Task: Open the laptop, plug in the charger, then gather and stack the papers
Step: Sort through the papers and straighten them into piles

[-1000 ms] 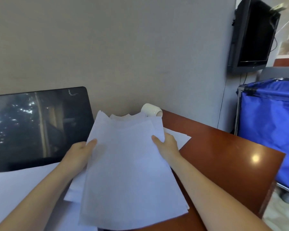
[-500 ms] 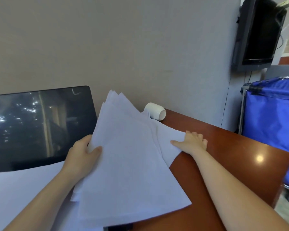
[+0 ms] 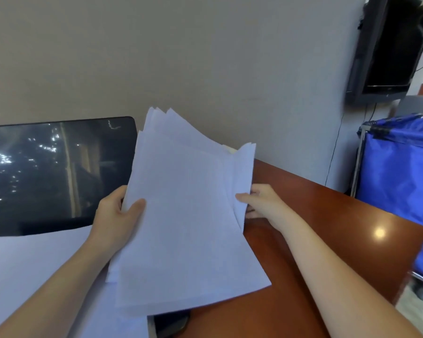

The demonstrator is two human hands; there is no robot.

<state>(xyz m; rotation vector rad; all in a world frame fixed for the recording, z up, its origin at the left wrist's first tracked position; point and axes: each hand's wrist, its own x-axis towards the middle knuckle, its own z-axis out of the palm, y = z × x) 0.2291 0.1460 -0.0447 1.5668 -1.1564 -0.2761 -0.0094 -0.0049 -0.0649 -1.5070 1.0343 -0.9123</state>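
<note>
- Right grip: a second ago it held the right edge of the stack. Half a second ago it had let go and lay flat on a loose sheet on the worktop.
- It now pinches that sheet, which is raised off the worktop and set against the stack's right edge.
- Left grip: now carries the stack alone.
- Stack: its far end has tilted higher and swung left.
</note>
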